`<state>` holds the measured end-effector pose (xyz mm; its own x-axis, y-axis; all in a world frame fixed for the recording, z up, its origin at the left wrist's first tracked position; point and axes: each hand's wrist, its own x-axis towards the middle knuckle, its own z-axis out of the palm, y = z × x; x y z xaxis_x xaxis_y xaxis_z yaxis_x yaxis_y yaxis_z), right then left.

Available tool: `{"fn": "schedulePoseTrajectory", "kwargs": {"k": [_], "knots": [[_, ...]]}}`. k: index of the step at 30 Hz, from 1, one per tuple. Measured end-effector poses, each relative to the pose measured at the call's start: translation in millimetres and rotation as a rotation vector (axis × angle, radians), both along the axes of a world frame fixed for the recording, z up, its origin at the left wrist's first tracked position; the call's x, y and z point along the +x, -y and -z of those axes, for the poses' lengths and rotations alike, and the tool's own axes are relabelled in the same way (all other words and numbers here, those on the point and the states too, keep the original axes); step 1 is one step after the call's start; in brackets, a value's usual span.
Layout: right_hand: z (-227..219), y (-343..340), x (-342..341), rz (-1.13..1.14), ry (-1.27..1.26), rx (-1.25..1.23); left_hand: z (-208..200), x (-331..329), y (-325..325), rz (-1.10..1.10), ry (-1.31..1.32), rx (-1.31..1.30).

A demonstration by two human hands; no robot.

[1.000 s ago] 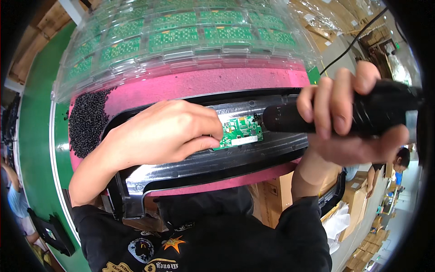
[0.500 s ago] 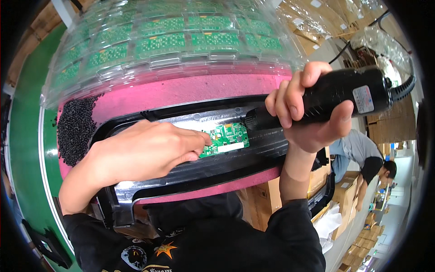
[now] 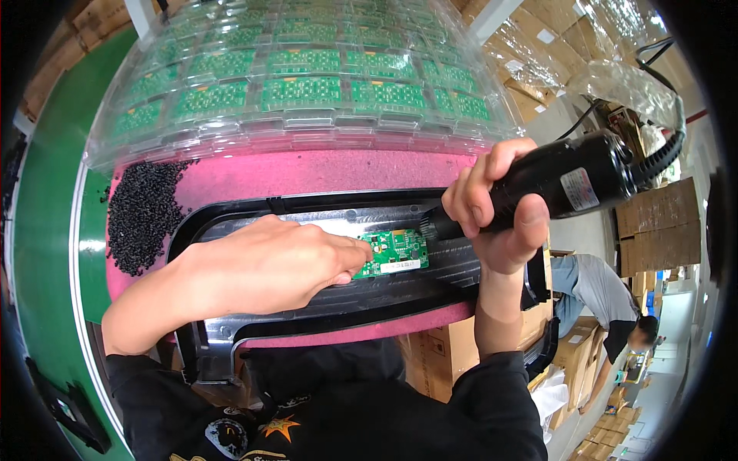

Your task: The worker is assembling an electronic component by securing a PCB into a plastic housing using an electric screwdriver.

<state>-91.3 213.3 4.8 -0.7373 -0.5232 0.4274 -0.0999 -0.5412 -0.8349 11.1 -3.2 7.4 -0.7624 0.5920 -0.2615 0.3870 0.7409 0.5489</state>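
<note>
As the small green circuit board (image 3: 409, 252) lies flat with its tiny parts facing up, my left hand (image 3: 273, 265) reaches over from the left and meets its left end. The fingers of that hand are bent and pressed close together, with the pointer fingertip on the board and the thumb just beside its near corner. I cannot tell if the thumb is pinching it. A white strip (image 3: 400, 266) runs along the board's near side. At the board's right end is the dark nose (image 3: 441, 225) of a fat, round, black plastic power tool (image 3: 550, 180), but I cannot see if they touch. My right hand (image 3: 496, 207) is wrapped around the tool, fingers on the far side and thumb on the near side, and a thick black cord (image 3: 663, 161) comes out of its back end.

The board sits inside a long, shiny, black plastic shell (image 3: 330, 201), about midway between its far rim and its near rim. The shell lies along the near edge of a flat pink work top (image 3: 330, 170). By the left edge of the work top is a heap of tiny black bits (image 3: 144, 215), too small to make out. Across the far edge are clear plastic trays (image 3: 307, 123) holding rows of green boards (image 3: 301, 92). Past the right edge, a person in a grey and black shirt (image 3: 603, 286) is bending over.
</note>
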Motion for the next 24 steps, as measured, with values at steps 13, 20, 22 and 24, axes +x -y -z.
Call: {"fn": "schedulePoseTrajectory", "kwargs": {"k": [13,20,22,24], "knots": [[-48.7,4.9,16.1,-0.126,-0.131,-0.178,14.6,-9.9,-2.0,-0.110,-0.320,0.463],[-67.1,12.5,25.6,-0.174,-0.151,-0.297,12.4,-11.6,1.7,-0.198,-0.469,0.739],[-64.3,9.7,26.8,-0.177,-0.117,-0.305,10.6,-12.1,1.7,-0.175,-0.400,0.706],[-62.0,7.3,25.2,-0.192,-0.095,-0.321,9.9,-11.7,1.9,-0.179,-0.411,0.706]]}}
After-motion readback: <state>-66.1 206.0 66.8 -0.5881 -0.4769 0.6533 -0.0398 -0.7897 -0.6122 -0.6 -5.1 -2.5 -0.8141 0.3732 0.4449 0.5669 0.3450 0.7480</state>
